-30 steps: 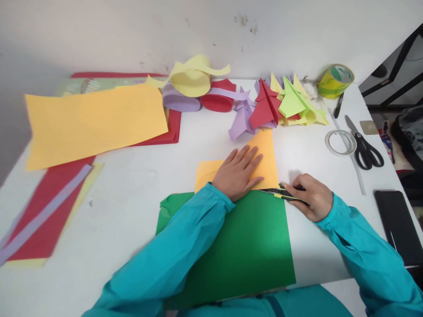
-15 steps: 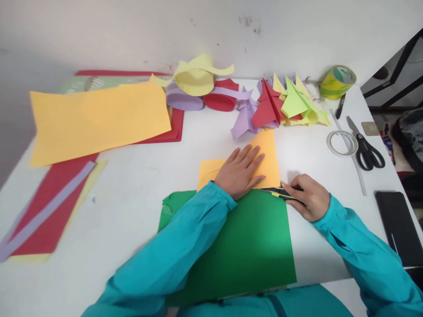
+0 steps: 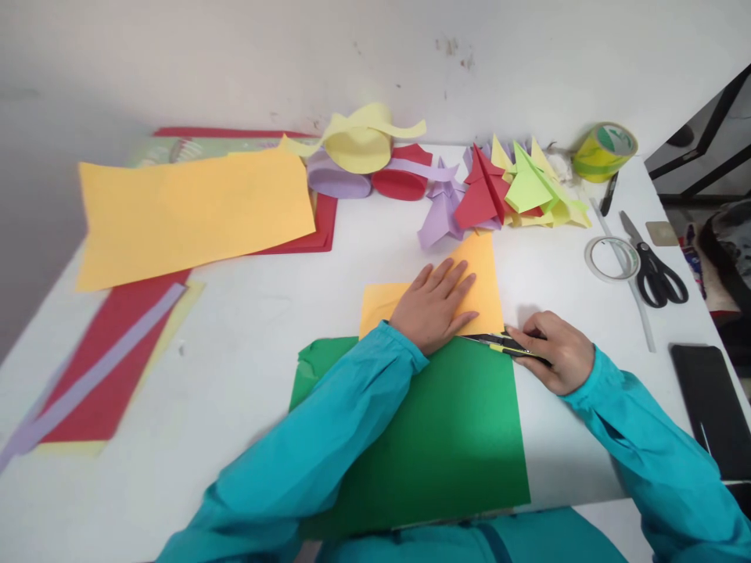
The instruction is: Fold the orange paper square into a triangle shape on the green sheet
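Here's the left hand, mid-frame, palm down and flat, fingers stretched out and slightly apart, gripping nothing, lying right on the orange paper piece at the centre. Over to the right hand, just right of centre: fingers closed firmly around a black-and-yellow cutter, its blade pointing left along the paper's lower edge, the tip close by the left thumb. Directly below, the green sheet fills the lower middle, the left sleeve crossing over it, everything on a white table.

Further out, above the hands, a lilac paper plane sits beside a red paper plane, with a lime paper plane just to its right. Left of those, upper middle, a yellow paper loop rests above lilac and red ones. Out on the right, scissors lie beside a narrow tape ring, a big yellow-green tape roll higher up. And upper left, a large orange sheet spreads wide, a lilac strip slanting across red paper below.
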Demonstrator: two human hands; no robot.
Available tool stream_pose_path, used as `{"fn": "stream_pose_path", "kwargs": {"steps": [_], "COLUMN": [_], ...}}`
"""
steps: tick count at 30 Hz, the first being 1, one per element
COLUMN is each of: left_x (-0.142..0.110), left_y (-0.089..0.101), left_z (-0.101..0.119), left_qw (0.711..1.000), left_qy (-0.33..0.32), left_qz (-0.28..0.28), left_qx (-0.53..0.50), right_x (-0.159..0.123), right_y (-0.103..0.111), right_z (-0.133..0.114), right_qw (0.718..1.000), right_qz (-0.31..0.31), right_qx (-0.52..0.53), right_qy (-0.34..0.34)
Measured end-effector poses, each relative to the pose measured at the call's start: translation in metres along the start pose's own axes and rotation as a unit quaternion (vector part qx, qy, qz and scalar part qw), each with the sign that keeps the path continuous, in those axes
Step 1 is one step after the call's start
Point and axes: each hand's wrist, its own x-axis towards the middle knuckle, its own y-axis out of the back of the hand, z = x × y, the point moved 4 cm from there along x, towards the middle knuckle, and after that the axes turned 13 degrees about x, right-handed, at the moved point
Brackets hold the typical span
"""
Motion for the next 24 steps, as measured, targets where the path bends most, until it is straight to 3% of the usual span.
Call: {"fn": "stream_pose_path", "kwargs": {"steps": [10,17,24], "left_x": [0.005,-0.002,-0.003], "left_y": [0.007,0.005,-0.001], "left_z": [0.017,-0.001,-0.008], "left_qw": [0.999,0.999,0.999], "left_qy": [0.027,-0.028,-0.035], "left_qz": [0.001,-0.008,-0.011], "left_qx": [-0.041,-0.025,-0.014], "right_x": [-0.002,-0.003,0.002], "right_y": [0.008,0.006,0.004], "right_z": [0.007,0.007,0.000], "right_qw": [1.000,1.000,1.000], "right_qz": [-0.016,-0.015,-0.024], "right_qx": [-0.011,-0.004,-0.008], "right_qy": [-0.014,-0.025,-0.013]}}
